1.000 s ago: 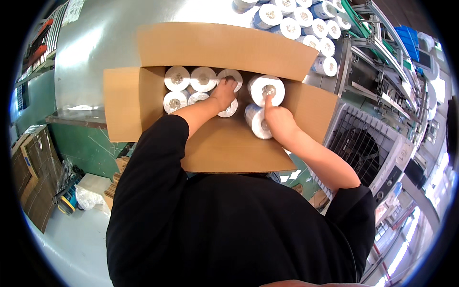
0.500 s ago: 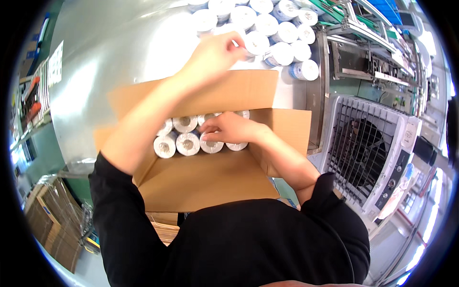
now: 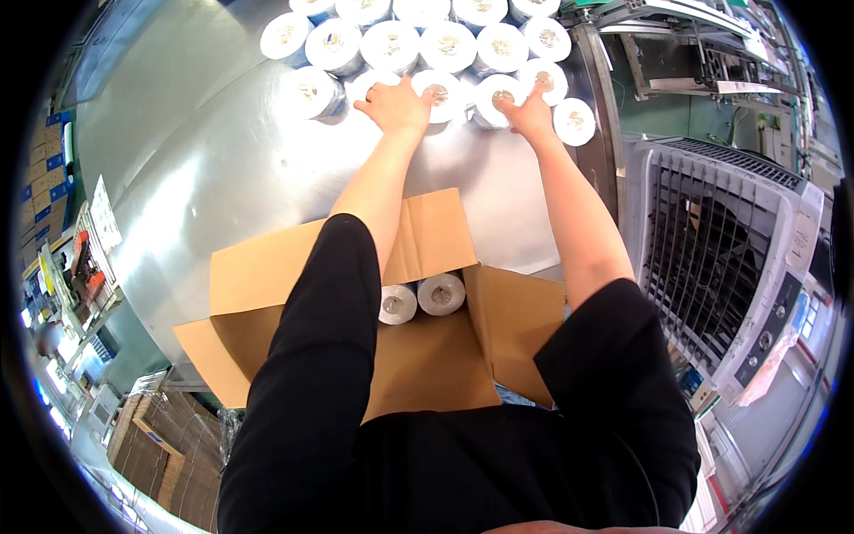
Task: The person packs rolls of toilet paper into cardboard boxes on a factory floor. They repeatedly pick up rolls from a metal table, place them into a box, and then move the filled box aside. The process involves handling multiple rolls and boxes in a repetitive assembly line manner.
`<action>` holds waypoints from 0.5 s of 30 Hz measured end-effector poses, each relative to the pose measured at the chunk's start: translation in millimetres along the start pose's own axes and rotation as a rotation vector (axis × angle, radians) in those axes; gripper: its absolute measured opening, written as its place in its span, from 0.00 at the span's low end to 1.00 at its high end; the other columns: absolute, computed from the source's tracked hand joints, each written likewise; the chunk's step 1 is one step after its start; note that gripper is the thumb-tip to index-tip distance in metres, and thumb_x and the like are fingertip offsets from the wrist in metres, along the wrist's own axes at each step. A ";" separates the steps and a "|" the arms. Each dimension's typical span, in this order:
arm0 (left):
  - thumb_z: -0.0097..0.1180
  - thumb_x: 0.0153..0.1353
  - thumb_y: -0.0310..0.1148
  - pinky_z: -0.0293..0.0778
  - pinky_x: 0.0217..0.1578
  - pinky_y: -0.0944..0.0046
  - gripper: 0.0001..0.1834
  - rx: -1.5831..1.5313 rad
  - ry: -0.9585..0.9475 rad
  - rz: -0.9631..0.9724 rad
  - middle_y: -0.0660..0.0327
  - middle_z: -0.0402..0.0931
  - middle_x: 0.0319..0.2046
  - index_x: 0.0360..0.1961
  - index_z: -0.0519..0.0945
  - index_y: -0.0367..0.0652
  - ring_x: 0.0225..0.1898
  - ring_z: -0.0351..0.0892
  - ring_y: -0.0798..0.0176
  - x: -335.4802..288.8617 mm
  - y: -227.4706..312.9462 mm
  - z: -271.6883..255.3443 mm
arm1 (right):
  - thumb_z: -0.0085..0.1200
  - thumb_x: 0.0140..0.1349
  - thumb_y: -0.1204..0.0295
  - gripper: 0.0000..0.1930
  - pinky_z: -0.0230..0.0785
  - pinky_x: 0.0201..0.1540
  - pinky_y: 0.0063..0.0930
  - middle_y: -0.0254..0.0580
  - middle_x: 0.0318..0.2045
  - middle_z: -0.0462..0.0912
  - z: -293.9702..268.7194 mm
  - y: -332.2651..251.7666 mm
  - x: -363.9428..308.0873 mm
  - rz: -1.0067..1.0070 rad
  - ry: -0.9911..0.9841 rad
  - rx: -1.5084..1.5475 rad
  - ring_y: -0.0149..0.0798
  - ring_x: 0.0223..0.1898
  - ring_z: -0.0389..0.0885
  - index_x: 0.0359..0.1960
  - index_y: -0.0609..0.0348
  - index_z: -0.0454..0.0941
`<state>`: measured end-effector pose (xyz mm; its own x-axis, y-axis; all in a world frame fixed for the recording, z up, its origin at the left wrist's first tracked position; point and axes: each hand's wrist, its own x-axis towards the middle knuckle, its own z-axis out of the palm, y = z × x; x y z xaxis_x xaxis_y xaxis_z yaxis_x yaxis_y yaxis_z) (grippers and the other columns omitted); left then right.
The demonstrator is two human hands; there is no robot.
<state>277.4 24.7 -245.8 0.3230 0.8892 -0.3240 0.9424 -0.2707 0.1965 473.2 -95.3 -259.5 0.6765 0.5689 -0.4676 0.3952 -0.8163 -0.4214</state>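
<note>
My left hand [image 3: 397, 107] reaches over the front row of white paper rolls, its fingers on one roll [image 3: 374, 83] and its thumb at the roll [image 3: 439, 96] to the right. My right hand [image 3: 531, 117] bridges two rolls: its thumb is at the core of the nearer roll [image 3: 495, 96], its fingers at that of the farther one [image 3: 543, 75]. All of these rolls stand upright on the metal table. Closer to me, an open cardboard box [image 3: 436, 360] has rolls [image 3: 441, 294] along its far side; my left sleeve hides part of it.
More rolls [image 3: 391, 46] stand in rows behind my hands, and a single roll [image 3: 574, 121] is by the right edge of the metal table [image 3: 196, 187]. A grey fan unit [image 3: 703, 249] stands at the right. Stacked flat cardboard [image 3: 178, 436] is at the lower left.
My right hand has left the rolls inside the box and moved forward to those on the table. My left hand is now on the front row too. The view has shifted.
</note>
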 end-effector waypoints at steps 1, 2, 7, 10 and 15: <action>0.59 0.51 0.59 0.61 0.51 0.45 0.26 -0.046 0.030 0.044 0.51 0.78 0.41 0.42 0.83 0.51 0.49 0.72 0.50 2.4 -7.3 -1.0 | 0.64 0.46 0.55 0.52 0.70 0.53 0.36 0.63 0.45 0.79 7.3 8.1 10.1 -0.020 0.044 0.045 0.53 0.50 0.79 0.66 0.74 0.48; 0.59 0.51 0.59 0.62 0.50 0.45 0.25 -0.055 -0.030 0.068 0.54 0.79 0.39 0.41 0.83 0.51 0.47 0.74 0.52 6.0 -14.6 -2.9 | 0.65 0.45 0.56 0.51 0.70 0.53 0.36 0.63 0.46 0.79 8.9 21.5 15.3 -0.041 0.046 0.089 0.53 0.50 0.78 0.65 0.74 0.51; 0.62 0.48 0.59 0.70 0.37 0.61 0.25 -0.330 -0.335 0.144 0.62 0.81 0.31 0.34 0.85 0.47 0.36 0.79 0.61 16.4 -52.4 -99.6 | 0.69 0.42 0.62 0.46 0.70 0.51 0.32 0.58 0.46 0.80 -25.0 28.6 0.6 -0.200 0.122 0.195 0.48 0.47 0.80 0.60 0.75 0.60; 0.63 0.50 0.56 0.69 0.36 0.68 0.23 -0.833 -0.253 0.186 0.67 0.78 0.28 0.33 0.85 0.46 0.32 0.75 0.68 -30.6 -93.8 -199.4 | 0.67 0.48 0.68 0.41 0.72 0.42 0.24 0.47 0.37 0.84 -64.2 10.9 -48.7 -0.100 -0.017 0.441 0.35 0.36 0.82 0.60 0.75 0.60; 0.50 0.65 0.35 0.73 0.46 0.63 0.20 -1.498 -0.077 -0.008 0.56 0.78 0.47 0.55 0.72 0.34 0.47 0.76 0.62 -197.9 -203.6 -301.2 | 0.61 0.56 0.76 0.35 0.71 0.40 0.21 0.47 0.36 0.83 -189.1 -62.6 -179.1 -0.400 0.282 0.227 0.31 0.36 0.81 0.62 0.72 0.56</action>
<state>-4.6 14.9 57.0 0.3667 0.8550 -0.3668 -0.0005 0.3944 0.9189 444.8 -165.1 -2.5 0.6536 0.7565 -0.0223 0.5332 -0.4812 -0.6958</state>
